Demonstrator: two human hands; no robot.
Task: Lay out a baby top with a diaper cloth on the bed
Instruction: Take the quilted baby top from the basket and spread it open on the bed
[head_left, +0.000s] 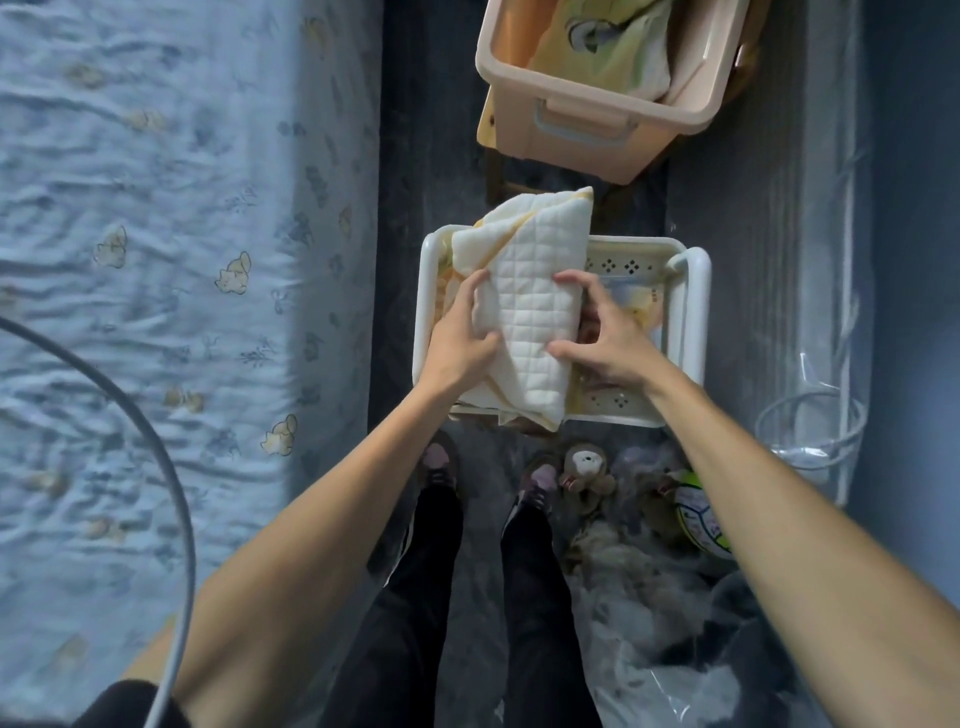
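Over the white basket (693, 312) beside the bed (156, 260), head view, my left hand (462, 332) and right hand (602, 332) grip the folded quilted diaper cloth (530, 312) from either side, fingers curled around it, peach bin (587, 119) beyond.

2 hands (457, 332), 2 bins (693, 312), 1 quilted cloth (524, 312).
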